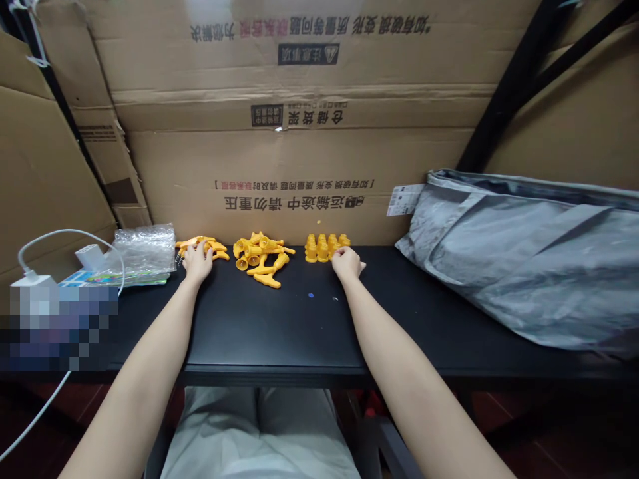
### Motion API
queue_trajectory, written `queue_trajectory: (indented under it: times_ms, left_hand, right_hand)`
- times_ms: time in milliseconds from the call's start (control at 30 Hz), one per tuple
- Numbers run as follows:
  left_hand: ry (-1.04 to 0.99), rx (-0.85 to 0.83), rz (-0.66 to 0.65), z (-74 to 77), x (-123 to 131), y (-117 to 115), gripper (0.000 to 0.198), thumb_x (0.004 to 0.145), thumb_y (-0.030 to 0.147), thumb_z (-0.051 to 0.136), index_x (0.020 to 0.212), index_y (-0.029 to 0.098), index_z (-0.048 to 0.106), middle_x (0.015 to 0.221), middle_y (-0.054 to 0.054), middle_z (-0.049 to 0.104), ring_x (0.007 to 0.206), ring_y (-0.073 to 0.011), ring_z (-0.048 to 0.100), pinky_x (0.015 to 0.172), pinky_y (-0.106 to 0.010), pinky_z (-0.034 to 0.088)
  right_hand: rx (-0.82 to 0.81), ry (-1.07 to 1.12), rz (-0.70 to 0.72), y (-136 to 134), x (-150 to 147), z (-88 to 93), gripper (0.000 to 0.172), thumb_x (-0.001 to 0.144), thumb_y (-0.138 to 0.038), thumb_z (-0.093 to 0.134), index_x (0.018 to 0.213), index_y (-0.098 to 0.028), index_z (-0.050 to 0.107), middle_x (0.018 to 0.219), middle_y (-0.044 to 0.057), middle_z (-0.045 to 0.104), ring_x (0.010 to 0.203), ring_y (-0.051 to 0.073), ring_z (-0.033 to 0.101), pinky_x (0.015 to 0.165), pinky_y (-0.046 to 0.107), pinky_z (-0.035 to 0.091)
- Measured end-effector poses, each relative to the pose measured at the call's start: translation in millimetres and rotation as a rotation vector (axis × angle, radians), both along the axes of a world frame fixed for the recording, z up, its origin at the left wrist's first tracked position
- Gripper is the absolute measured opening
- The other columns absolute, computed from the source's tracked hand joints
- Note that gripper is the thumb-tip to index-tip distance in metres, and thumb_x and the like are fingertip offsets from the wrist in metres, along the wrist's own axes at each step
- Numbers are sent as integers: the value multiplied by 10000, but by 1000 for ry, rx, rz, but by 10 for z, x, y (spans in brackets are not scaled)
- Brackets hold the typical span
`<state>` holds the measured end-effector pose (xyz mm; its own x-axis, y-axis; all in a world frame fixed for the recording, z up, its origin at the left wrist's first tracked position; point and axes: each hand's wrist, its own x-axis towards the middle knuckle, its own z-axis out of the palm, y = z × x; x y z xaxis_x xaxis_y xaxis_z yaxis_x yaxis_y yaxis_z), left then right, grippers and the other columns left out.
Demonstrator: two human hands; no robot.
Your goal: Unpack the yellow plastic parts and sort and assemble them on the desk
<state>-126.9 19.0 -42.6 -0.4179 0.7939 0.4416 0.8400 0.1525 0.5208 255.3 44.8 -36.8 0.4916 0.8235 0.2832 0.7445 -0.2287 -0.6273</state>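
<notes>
My left hand (198,261) reaches onto a pile of curved yellow handles (219,255) at the left, its fingers apart over them. Thin metal spirals, like corkscrew tips, show beside that hand. My right hand (348,262) is closed, fingers curled, at the right end of a block of upright yellow bell-shaped caps (317,249). Whatever those fingers may hold is hidden. Between my hands lies a loose heap of yellow corkscrew parts (257,247), with flared hollow ends and curved handles pointing various ways. One curved yellow handle (268,281) lies at the heap's front.
Clear bubble wrap (144,249) lies on flat colourful packets at the left, near a white charger (32,293) and cable. A large grey bag (524,259) covers the right of the black table (279,339). Cardboard (299,153) stands behind. Small blue and pale scraps lie in front.
</notes>
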Motion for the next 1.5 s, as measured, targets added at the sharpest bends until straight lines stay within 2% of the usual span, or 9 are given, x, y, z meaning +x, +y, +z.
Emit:
queue_trajectory:
  times_ms: [233, 567, 667, 767, 867, 967, 1167, 1300, 1500]
  left_hand:
    - [69, -6, -43, 17, -9, -50, 308, 877, 312, 486, 1098, 233, 686, 1237, -110, 584, 1196, -294, 509, 1009, -458, 423]
    - [107, -124, -10, 44, 80, -107, 403, 793, 349, 576, 1166, 217, 653, 1407, -108, 465, 1318, -342, 383, 1076, -513, 348]
    - [114, -138, -8, 30, 85, -109, 427, 775, 337, 574, 1183, 231, 641, 1448, -97, 412, 1344, -341, 351, 1082, -499, 349]
    - [110, -121, -11, 15, 83, -100, 413, 779, 317, 560, 1178, 247, 640, 1453, -98, 408, 1347, -341, 349, 1081, -514, 348]
    - [123, -70, -28, 17, 95, -98, 365, 788, 297, 558, 1133, 225, 656, 1447, -123, 418, 1342, -341, 360, 1086, -530, 336]
    - [164, 2, -62, 52, 145, -119, 324, 804, 267, 543, 1103, 227, 662, 1439, -117, 437, 1351, -312, 361, 1101, -508, 321]
    - [270, 118, -202, 180, 346, -211, 292, 817, 199, 512, 1057, 223, 676, 1399, -91, 494, 1327, -278, 399, 1100, -461, 325]
    - [316, 178, -333, 241, 482, -263, 268, 836, 187, 489, 1015, 204, 688, 1357, -97, 533, 1287, -264, 443, 1089, -438, 340]
    - [392, 252, -520, 352, 662, -366, 269, 886, 206, 455, 1014, 208, 691, 1285, -87, 597, 1238, -232, 493, 1065, -413, 373]
  right_hand:
    - [17, 2, 12, 29, 20, -30, 248, 831, -140, 451, 883, -183, 690, 980, 90, 705, 958, 233, 599, 895, 401, 357]
    - [280, -81, 90, 32, -73, 20, 248, 788, -136, 406, 878, -175, 634, 985, 106, 679, 929, 243, 572, 870, 411, 371]
    - [412, -128, 235, -21, -222, 110, 241, 808, -148, 413, 923, -165, 624, 1000, 127, 672, 957, 247, 579, 849, 373, 400]
    - [455, -227, 530, -109, -433, 156, 252, 832, -139, 416, 943, -172, 639, 974, 111, 678, 916, 225, 596, 830, 340, 425]
    - [348, -417, 816, -220, -653, 134, 274, 849, -131, 461, 1025, -182, 664, 1045, 101, 686, 996, 233, 586, 874, 365, 420]
    - [190, -586, 962, -308, -817, 80, 373, 852, -83, 494, 1163, -224, 644, 1284, 91, 619, 1191, 243, 510, 922, 399, 394]
    - [75, -719, 951, -350, -896, 48, 426, 847, -56, 519, 1227, -217, 623, 1268, 138, 610, 1224, 285, 477, 953, 481, 365]
    - [76, -811, 907, -367, -850, 114, 311, 830, -53, 513, 1065, -174, 679, 1153, 165, 630, 1130, 311, 498, 932, 487, 365]
    - [218, -747, 966, -366, -789, 222, 307, 841, -14, 451, 990, -187, 656, 1059, 96, 670, 1068, 239, 531, 990, 443, 315]
